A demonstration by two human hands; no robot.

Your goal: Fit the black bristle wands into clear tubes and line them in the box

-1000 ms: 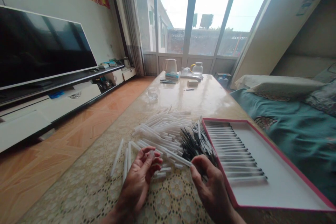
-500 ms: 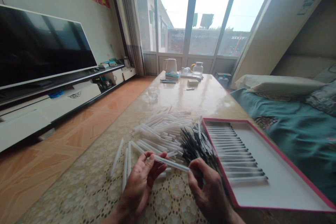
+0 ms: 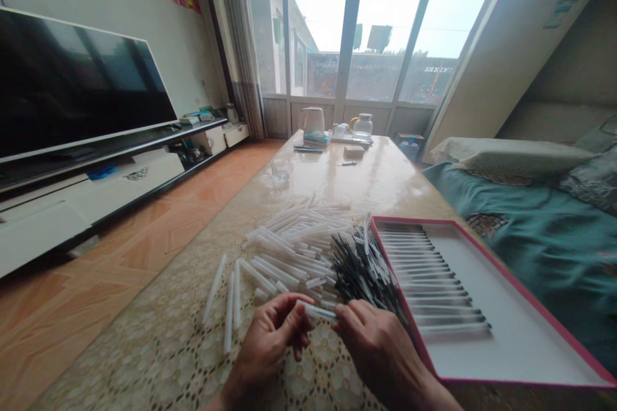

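Between my two hands a translucent white plastic tube (image 3: 315,312) lies roughly level above the table. My left hand (image 3: 272,337) pinches its left end with thumb and fingers. My right hand (image 3: 373,337) is closed around its right end, and the fingertips hide that end. Just beyond my hands spreads a heap of similar white tubes (image 3: 299,231). To its right is a bundle of thin black sticks (image 3: 359,263), some with pale ends. A pink-rimmed white tray (image 3: 520,321) on the right holds a row of tubes with dark ends (image 3: 429,276).
Several loose tubes (image 3: 230,311) lie left of the heap on the patterned table cover (image 3: 178,353). Farther back stand a clear glass (image 3: 279,171), a white pitcher (image 3: 314,121) and a glass jug (image 3: 363,125). A sofa (image 3: 540,205) borders the table's right side.
My hands have come closer together and a bit lower, and less of the tube shows between them. My right hand has turned knuckles-up and moved slightly left.
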